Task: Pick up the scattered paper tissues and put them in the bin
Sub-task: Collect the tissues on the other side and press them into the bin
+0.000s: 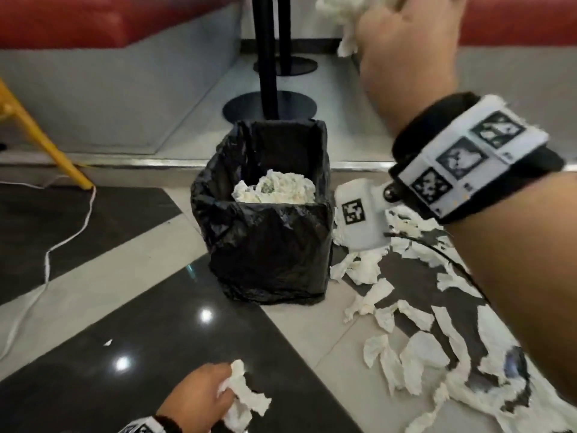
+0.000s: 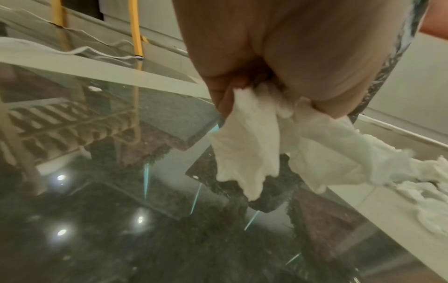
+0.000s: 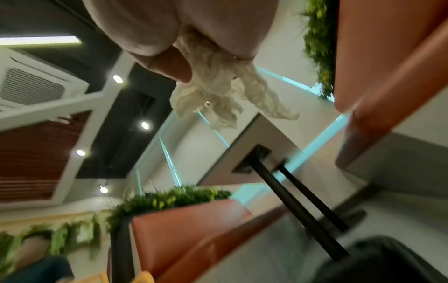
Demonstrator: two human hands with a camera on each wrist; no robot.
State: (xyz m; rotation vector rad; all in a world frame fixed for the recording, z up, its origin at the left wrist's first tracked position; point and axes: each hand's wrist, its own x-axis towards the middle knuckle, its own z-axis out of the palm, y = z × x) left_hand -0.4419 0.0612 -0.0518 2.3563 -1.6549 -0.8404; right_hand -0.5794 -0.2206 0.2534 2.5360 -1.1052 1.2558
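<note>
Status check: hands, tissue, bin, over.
Left hand grips a tissue wad near the floor. Right hand grips a tissue bunch, raised. Bin open, tissue heap inside. Loose scraps litter floor beside bin.
</note>
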